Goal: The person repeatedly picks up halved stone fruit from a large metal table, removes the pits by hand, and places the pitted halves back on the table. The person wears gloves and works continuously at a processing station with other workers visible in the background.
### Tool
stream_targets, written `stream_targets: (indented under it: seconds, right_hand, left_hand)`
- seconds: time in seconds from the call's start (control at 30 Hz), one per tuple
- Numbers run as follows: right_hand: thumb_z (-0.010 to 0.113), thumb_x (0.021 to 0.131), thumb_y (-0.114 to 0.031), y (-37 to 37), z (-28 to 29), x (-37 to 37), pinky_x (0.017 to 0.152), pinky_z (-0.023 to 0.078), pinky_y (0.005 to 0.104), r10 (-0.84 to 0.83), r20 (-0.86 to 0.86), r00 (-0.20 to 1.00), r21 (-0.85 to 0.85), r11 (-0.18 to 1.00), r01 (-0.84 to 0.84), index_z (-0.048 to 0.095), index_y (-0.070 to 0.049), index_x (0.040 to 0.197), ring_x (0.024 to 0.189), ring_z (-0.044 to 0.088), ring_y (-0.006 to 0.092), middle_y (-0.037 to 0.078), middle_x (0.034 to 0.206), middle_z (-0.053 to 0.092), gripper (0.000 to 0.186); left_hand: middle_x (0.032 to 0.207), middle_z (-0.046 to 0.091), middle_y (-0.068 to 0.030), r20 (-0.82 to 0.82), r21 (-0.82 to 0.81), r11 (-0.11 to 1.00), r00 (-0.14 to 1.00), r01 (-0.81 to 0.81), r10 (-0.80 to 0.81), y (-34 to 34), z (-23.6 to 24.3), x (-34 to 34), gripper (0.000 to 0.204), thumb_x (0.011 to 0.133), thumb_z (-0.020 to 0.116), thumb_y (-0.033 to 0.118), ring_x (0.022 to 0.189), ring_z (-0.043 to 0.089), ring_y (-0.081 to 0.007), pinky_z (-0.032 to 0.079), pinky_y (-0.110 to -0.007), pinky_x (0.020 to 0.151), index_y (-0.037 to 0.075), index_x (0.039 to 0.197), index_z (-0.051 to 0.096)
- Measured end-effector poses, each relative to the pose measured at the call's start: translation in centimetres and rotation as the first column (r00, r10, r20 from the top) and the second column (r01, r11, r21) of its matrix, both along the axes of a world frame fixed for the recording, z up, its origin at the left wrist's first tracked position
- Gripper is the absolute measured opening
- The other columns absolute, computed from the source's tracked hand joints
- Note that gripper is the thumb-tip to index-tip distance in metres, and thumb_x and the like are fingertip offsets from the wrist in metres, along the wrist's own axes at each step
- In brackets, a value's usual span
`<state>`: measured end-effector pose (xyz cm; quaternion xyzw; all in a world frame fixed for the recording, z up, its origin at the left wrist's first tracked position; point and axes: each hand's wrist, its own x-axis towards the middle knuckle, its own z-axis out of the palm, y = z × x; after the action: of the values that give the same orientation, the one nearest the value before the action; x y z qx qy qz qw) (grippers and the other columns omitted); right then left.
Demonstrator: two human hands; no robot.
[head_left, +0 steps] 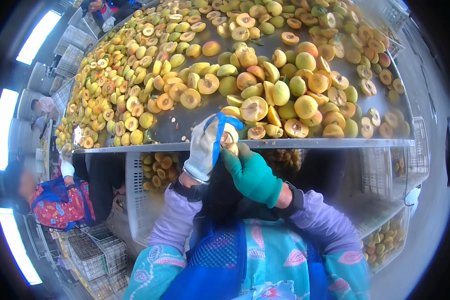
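Peach half (229, 140), just below frame centre, is pinched between both hands at the metal table's (305, 143) front edge: left hand (203, 148) in a white glove, its blue-tipped fingers (218, 131) curled over it, right hand (250, 172) in green gripping from below. Many halved fruits (185, 80) already cover the table; some whole ones (306, 61) seem left. White slatted crates (145, 200) stand lower left and right; no labels visible.
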<state>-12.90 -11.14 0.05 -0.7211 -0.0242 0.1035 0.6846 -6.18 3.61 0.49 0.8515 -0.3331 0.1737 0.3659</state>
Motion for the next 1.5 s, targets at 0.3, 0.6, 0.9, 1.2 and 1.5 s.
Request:
stream_targets:
  seconds: [0.3, 0.6, 0.9, 1.2, 1.5]
  right_hand:
    - [0.055, 0.1, -0.031, -0.2, 0.0, -0.1, 0.057, 0.048, 0.0432, -0.026, 0.12, 0.992, 0.11, 0.994, 0.012, 0.053, 0.003, 0.101, 0.067, 0.065, 0.0395, 0.023, 0.075, 0.063, 0.033]
    - [0.054, 0.101, -0.029, 0.7, -0.1, -0.5, 0.059, 0.049, 0.0413, -0.105, 0.114, 0.988, 0.177, 0.981, 0.084, 0.054, 0.002, 0.105, 0.069, 0.067, 0.0351, 0.021, 0.076, 0.065, 0.031]
    - [0.053, 0.101, -0.025, 0.4, -0.6, -0.9, 0.058, 0.046, 0.0417, -0.114, 0.09, 0.989, 0.244, 0.966, 0.089, 0.056, 0.001, 0.105, 0.07, 0.066, 0.0339, 0.021, 0.076, 0.063, 0.027]
    - [0.052, 0.101, -0.022, 0.6, 0.3, -1.1, 0.055, 0.046, 0.0441, -0.231, 0.162, 0.959, 0.24, 0.952, 0.189, 0.05, 0.002, 0.104, 0.068, 0.065, 0.041, 0.024, 0.075, 0.062, 0.024]
    - [0.052, 0.101, -0.026, 0.1, -0.3, -1.0, 0.055, 0.046, 0.045, -0.173, 0.187, 0.967, 0.121, 0.981, 0.152, 0.05, 0.002, 0.104, 0.071, 0.064, 0.0454, 0.026, 0.078, 0.062, 0.028]
  left_hand:
    - [0.098, 0.069, -0.0099, -0.542, -0.506, 0.82, 0.838, -0.267, -0.061, -2.6, 1.8, -1.6, 0.039, 0.101, 0.047, 0.032, 0.085, 0.064, -0.0159, 0.051, -0.029, 0.079, -0.002, 0.107, 0.065]
    - [0.096, 0.069, -0.0064, -0.413, -0.421, 0.885, 0.911, -0.197, 0.006, -3.0, 1.7, -1.4, 0.038, 0.1, 0.049, 0.031, 0.08, 0.061, -0.012, 0.05, -0.026, 0.075, -0.002, 0.106, 0.066]
    - [0.083, 0.068, -0.0055, -0.458, -0.378, 0.899, 0.889, -0.222, 0.027, -4.1, 3.1, -1.0, 0.034, 0.099, 0.05, 0.028, 0.074, 0.061, -0.0114, 0.049, -0.026, 0.07, -0.001, 0.097, 0.068]
    - [0.093, 0.069, -0.0093, -0.312, -0.447, 0.877, 0.95, -0.177, 0.033, -5.3, 2.7, -1.5, 0.032, 0.1, 0.048, 0.025, 0.082, 0.063, -0.0167, 0.05, -0.03, 0.077, -0.002, 0.102, 0.066]
    - [0.093, 0.068, -0.0101, -0.543, -0.563, 0.769, 0.837, -0.304, -0.067, -4.9, 2.3, -1.7, 0.034, 0.099, 0.049, 0.026, 0.082, 0.063, -0.0178, 0.049, -0.029, 0.078, -0.002, 0.1, 0.067]
